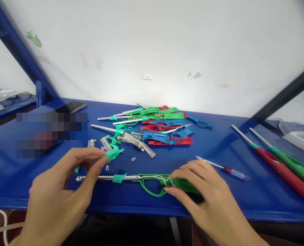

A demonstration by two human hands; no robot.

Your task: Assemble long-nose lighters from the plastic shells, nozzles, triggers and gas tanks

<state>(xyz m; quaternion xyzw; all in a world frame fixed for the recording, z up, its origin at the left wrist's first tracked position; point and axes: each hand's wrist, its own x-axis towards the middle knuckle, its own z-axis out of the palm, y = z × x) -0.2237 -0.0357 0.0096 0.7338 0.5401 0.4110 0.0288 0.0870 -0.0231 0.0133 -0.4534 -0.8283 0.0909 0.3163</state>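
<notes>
My left hand [64, 188] is closed, pinching a teal plastic trigger piece [113, 153] between thumb and fingertips above the table. Below it lies an opened gas lighter: a green half casing [152, 194] with a trigger loop, a metal tube [128, 177] and a teal collar [119, 178] around the tube. Thin white wires [160, 177] run along the casing. At the casing's handle, my right hand [205, 191] is closed, thumb and index finger pinching a small dark wired igniter [166, 186], mostly hidden by the fingertips.
Behind lies a pile of green, blue and red lighter casings [157, 126], with clear fuel tanks [148, 150] in front. Small pale clips [133, 159] are scattered nearby. At right are a screwdriver [235, 173] and red [280, 165] and green lighters [292, 164]. A phone [71, 106] lies back left.
</notes>
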